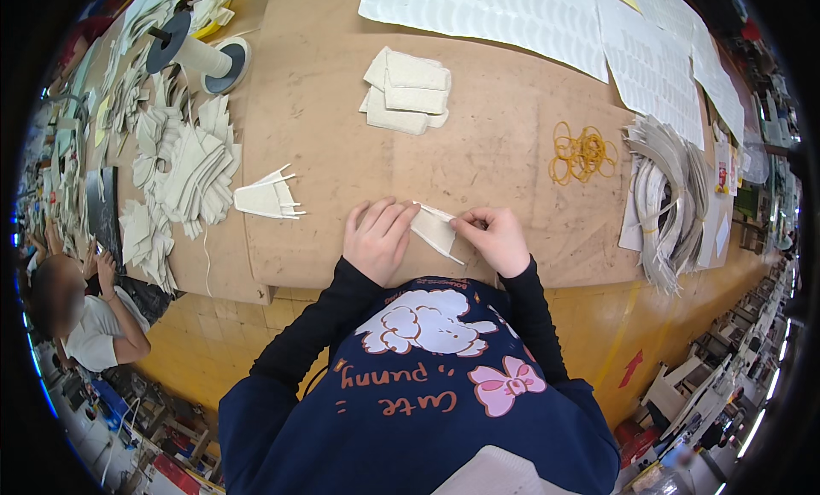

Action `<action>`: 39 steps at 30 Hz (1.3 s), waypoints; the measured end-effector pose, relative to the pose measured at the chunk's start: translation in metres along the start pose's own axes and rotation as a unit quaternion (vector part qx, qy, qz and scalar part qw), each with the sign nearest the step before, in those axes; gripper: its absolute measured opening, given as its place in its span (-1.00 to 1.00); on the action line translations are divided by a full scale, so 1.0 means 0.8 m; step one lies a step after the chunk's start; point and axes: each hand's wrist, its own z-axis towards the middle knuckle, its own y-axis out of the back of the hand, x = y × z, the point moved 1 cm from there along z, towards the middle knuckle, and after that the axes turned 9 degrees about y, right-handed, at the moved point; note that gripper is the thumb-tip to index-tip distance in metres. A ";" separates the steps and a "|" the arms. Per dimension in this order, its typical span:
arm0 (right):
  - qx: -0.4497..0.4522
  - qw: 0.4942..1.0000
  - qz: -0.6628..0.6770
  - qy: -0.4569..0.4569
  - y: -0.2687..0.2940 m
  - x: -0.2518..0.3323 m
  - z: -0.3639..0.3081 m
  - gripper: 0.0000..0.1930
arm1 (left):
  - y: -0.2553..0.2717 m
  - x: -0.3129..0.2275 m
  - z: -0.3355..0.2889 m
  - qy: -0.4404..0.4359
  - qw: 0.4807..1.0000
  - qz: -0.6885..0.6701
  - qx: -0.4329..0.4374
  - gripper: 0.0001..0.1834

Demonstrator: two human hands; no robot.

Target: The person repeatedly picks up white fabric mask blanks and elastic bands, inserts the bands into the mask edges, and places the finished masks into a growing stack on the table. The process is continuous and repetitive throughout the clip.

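Observation:
A small cream fabric piece (pixel 434 232) with a narrow strip along its edge lies near the front of the table, between my hands. My left hand (pixel 376 239) rests palm down with its fingers stretched out side by side, and its index fingertip touches the piece's upper left corner; the thumb is hidden. On the other side, my right hand (pixel 495 239) pinches the strip at the upper edge between thumb and index finger. To the left lies a small fan of similar cream pieces (pixel 266 196) with thin strip ends sticking out.
Stacked cream pieces (pixel 417 89) lie ahead on the brown table (pixel 325 136). Yellow rubber bands (pixel 583 153) and a bundle of grey-beige strips (pixel 670 196) are at right. Cream fabric heaps (pixel 192 166) and a spool (pixel 205 59) stand left, near a seated person (pixel 94 316).

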 end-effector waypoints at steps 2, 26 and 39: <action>-0.007 0.999 -0.031 0.004 0.000 0.002 0.000 -0.67 | -0.001 0.000 0.000 -0.002 1.000 0.005 0.003 -0.60; 0.004 0.999 0.042 0.008 0.001 -0.016 -0.002 -0.67 | -0.005 0.000 -0.005 0.007 1.000 0.012 -0.002 -0.56; -0.016 0.994 -0.104 -0.005 0.011 0.000 0.002 -0.65 | -0.008 -0.003 -0.009 -0.010 0.998 0.060 -0.017 -0.55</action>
